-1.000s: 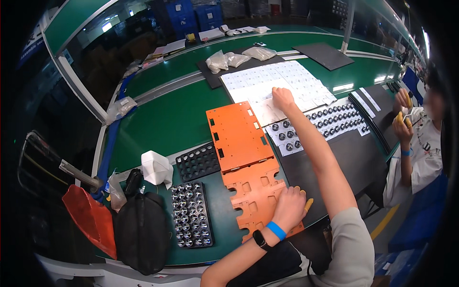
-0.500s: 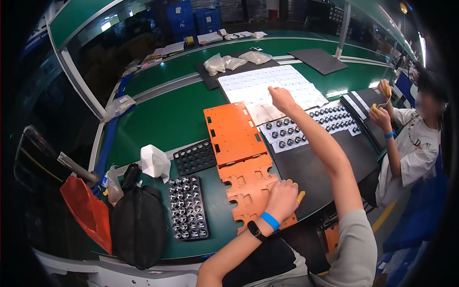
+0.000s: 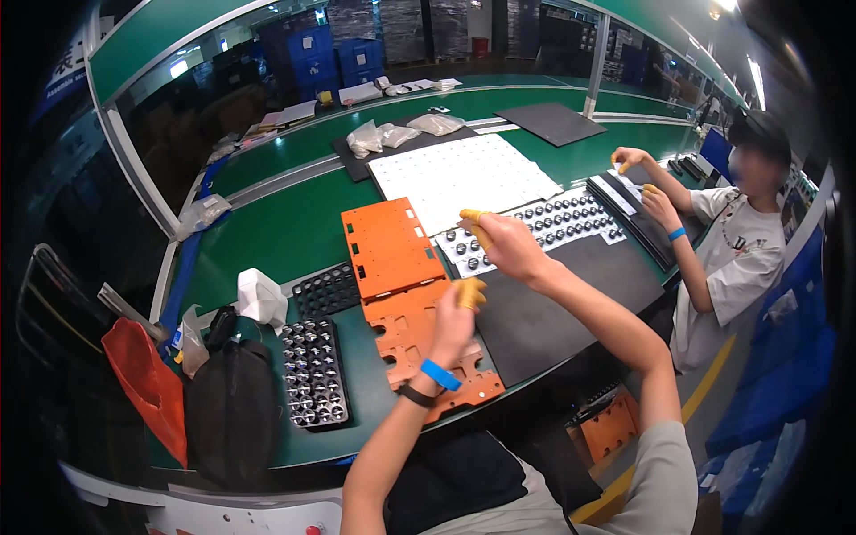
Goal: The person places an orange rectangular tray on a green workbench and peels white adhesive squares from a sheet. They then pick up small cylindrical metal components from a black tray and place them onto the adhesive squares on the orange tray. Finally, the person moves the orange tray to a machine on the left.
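Note:
My right hand (image 3: 510, 245) is raised beside the right edge of the upper orange plate (image 3: 392, 250), near the white strips with round black parts (image 3: 557, 223). Its fingers, in yellow finger cots, are pinched together. Whatever they may hold is too small to make out. Closer to me, my left hand (image 3: 457, 314) is over the lower orange plate (image 3: 406, 334), which has cutouts and notched edges. The yellow-tipped fingers of that hand are curled in. Anything inside them is hidden.
A black tray of shiny round parts (image 3: 314, 374) and a black tray with holes (image 3: 325, 290) lie left of the plates. White sheets (image 3: 464, 169) lie behind, a dark mat (image 3: 562, 312) to the right. A co-worker (image 3: 740, 232) handles a white strip at far right.
My right hand has come back from above the white sheets toward the orange plate. The left hand has moved away from me and left, nearer the right one. The view has shifted.

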The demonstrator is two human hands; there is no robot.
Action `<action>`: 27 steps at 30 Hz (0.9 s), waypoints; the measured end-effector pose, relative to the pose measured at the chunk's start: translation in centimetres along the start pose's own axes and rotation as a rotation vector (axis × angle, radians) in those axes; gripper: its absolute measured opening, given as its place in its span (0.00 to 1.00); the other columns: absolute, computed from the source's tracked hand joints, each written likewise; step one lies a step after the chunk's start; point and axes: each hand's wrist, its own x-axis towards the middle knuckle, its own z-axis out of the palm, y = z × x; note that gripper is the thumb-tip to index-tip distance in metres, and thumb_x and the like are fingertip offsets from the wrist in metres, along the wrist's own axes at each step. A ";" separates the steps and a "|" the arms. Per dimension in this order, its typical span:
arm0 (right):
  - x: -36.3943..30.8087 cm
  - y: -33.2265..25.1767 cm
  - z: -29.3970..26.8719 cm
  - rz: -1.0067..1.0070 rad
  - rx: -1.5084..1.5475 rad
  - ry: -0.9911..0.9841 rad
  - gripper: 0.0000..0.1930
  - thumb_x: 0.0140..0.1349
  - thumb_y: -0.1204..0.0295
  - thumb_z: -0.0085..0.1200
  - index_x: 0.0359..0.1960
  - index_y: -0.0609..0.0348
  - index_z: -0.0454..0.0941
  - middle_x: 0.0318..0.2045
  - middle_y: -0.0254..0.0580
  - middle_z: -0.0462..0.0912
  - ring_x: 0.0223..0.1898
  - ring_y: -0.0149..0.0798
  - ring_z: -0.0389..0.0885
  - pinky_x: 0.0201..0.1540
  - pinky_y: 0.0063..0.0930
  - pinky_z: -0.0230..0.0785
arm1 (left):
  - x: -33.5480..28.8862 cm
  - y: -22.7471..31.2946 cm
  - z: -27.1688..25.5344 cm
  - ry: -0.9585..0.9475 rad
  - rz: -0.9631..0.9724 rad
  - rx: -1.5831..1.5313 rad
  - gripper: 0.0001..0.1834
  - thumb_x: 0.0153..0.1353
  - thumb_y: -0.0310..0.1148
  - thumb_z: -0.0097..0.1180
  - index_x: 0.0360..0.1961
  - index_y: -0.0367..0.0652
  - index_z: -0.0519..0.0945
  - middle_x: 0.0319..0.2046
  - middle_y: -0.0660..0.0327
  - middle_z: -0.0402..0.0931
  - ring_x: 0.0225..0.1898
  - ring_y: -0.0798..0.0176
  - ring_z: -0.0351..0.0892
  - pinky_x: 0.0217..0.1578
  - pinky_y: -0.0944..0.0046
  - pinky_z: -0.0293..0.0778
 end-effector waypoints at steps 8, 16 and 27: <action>-5.0 -6.4 -1.1 0.048 0.109 -0.024 0.16 0.60 0.76 0.51 0.50 0.63 0.76 0.36 0.52 0.83 0.37 0.55 0.83 0.40 0.44 0.77 | -0.3 4.7 1.6 -0.207 -0.339 -0.821 0.41 0.72 0.65 0.24 0.65 0.38 0.62 0.58 0.49 0.70 0.58 0.46 0.72 0.58 0.44 0.72; -6.4 -5.7 0.1 0.175 0.155 -0.196 0.14 0.61 0.75 0.52 0.47 0.70 0.72 0.36 0.63 0.80 0.41 0.61 0.79 0.44 0.50 0.74 | 4.0 2.9 1.5 -0.029 -0.402 -0.761 0.30 0.75 0.49 0.25 0.51 0.33 0.72 0.49 0.40 0.77 0.50 0.44 0.78 0.55 0.46 0.75; -4.8 -2.8 -2.4 0.276 0.372 -0.534 0.24 0.60 0.69 0.62 0.58 0.65 0.75 0.44 0.54 0.84 0.47 0.51 0.84 0.51 0.39 0.76 | 1.6 0.4 2.8 -0.041 -0.467 -0.657 0.24 0.76 0.47 0.26 0.60 0.47 0.67 0.57 0.59 0.72 0.54 0.57 0.77 0.51 0.50 0.78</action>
